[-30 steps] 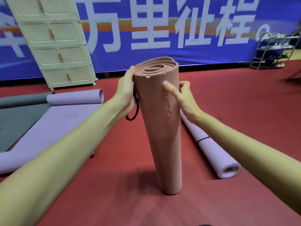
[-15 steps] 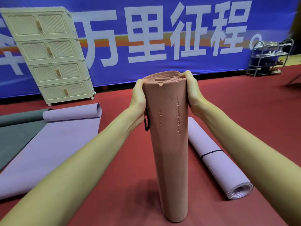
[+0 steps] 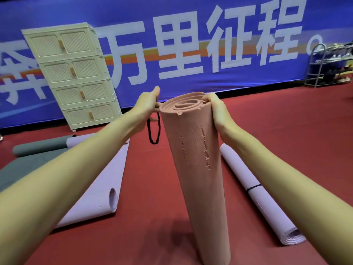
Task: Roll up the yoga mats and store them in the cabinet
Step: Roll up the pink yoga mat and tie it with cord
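Binding is judged to be the step in hand: the rolled pink mat (image 3: 194,169) is stood upright on the floor between the hands, its top rim gripped by the right hand (image 3: 215,109), while a black cord loop (image 3: 153,131) is pinched in the left hand (image 3: 147,104) just beside it. Next, the loop must be stretched over the top; the cabinet (image 3: 74,77) stands well beyond the left hand.

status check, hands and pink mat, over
Right hand grips pink mat top, mat upright on floor. Left hand holds black loop at rim. Cabinet doors closed.
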Motion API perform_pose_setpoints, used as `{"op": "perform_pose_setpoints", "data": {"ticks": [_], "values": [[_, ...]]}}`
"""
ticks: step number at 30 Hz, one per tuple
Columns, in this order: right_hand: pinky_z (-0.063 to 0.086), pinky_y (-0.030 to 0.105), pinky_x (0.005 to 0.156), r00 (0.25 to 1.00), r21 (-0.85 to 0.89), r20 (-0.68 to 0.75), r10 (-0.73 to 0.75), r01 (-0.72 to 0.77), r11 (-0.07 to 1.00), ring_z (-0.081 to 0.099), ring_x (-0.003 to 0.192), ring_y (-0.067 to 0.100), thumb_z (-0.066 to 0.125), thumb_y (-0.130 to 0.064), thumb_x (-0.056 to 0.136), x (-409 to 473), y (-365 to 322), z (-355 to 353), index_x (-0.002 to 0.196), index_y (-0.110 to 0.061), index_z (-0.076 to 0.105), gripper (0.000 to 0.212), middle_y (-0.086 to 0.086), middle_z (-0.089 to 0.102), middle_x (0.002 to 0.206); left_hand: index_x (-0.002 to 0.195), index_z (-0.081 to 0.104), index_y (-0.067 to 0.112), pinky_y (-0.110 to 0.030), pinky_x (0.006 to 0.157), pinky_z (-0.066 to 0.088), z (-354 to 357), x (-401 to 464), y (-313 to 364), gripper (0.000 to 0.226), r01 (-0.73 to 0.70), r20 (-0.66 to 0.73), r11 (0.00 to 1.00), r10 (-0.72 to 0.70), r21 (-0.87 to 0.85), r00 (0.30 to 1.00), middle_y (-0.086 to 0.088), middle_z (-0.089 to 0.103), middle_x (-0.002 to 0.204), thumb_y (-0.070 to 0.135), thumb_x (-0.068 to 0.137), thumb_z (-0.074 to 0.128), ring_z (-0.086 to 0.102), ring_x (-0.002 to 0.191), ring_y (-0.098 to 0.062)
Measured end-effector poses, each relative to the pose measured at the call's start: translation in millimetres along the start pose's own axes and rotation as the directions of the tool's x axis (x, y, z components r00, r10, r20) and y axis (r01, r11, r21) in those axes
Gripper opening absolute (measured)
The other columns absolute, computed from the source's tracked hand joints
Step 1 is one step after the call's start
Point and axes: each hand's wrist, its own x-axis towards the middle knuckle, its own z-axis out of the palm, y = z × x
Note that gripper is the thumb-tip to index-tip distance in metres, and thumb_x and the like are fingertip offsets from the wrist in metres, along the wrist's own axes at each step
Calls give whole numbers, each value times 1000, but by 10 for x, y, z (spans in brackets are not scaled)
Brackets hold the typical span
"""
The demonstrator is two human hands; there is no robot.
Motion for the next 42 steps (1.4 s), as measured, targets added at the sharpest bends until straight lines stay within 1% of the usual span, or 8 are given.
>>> {"op": "perform_pose_setpoints", "data": {"ticks": [3, 8, 12, 15, 21, 30, 37, 42], "values": [[43, 44, 93, 997, -27, -24, -78, 78, 997, 51, 93, 20, 33, -40, 85, -49, 20, -41, 70, -34, 55, 27, 5, 60, 96, 72, 49, 16, -33, 73, 45, -25, 149, 102, 34, -126, 61, 972, 116, 198, 991, -4, 62, 82, 29, 103, 39, 57, 70, -16], [21, 48, 117, 993, -9, -5, -114, 114, 993, 33, 123, 16, 34, -45, 89, -127, -3, -115, 72, -49, 57, 29, -8, 48, 103, 76, 58, 20, -22, 63, 37, -46, 147, 243, 31, -350, 265, 900, 281, 261, 922, 1, 47, 71, 20, 103, 42, 43, 64, -11], [10, 34, 119, 994, 95, 3, -107, 106, 990, 12, 147, 12, 40, -45, 91, -102, 42, -168, 105, -12, 70, 47, -3, 53, 116, 77, 57, 22, -27, 71, 38, -33, 91, 288, 30, -427, 355, 865, 324, 265, 877, -8, 47, 83, 20, 102, 41, 43, 66, -10], [26, 39, 115, 992, 59, -56, -114, 117, 991, 32, 140, 15, 43, -61, 74, -127, 13, -115, 111, -5, 67, 71, 3, 61, 120, 76, 55, 21, -22, 67, 37, 2, 47, 298, 31, -445, 374, 857, 335, 261, 865, -5, 46, 81, 18, 103, 40, 42, 65, -9], [46, 37, 97, 983, 25, -148, -109, 114, 993, 60, 108, 11, 47, -64, 77, -46, 68, -97, 111, -6, 65, 69, 2, 65, 114, 70, 57, 24, -26, 59, 31, 32, 21, 263, 32, -483, 357, 824, 373, 297, 857, 2, 46, 68, 28, 100, 46, 37, 58, -8], [40, 30, 88, 941, 39, -294, -166, 185, 982, 49, 100, 20, 48, -46, 81, -29, 50, -95, 90, -25, 40, 25, 5, 48, 107, 84, 63, 1, -23, 53, 30, -26, -375, 280, 69, -426, 250, 881, 374, 206, 893, 2, 39, 60, 64, 57, 74, 35, 54, -10], [39, 10, 69, 922, 148, -357, -149, 213, 966, 48, 77, 5, 65, -40, 90, -55, 93, 53, 99, -11, 45, 37, -7, 47, 88, 77, 44, 26, -27, 60, 35, -26, -481, -10, 67, -487, 128, 841, 470, 236, 873, 8, 38, 74, 60, 34, 83, 33, 61, -7], [34, 22, 60, 984, 322, -144, -103, 145, 936, 37, 57, 7, 69, -55, 64, -110, -16, -26, 70, -19, 48, 42, -6, 42, 64, 77, 40, 24, -26, 57, 33, -177, -490, -109, 66, -520, 100, 843, 510, 138, 854, 7, 36, 74, 50, 37, 86, 29, 57, -7]]}}
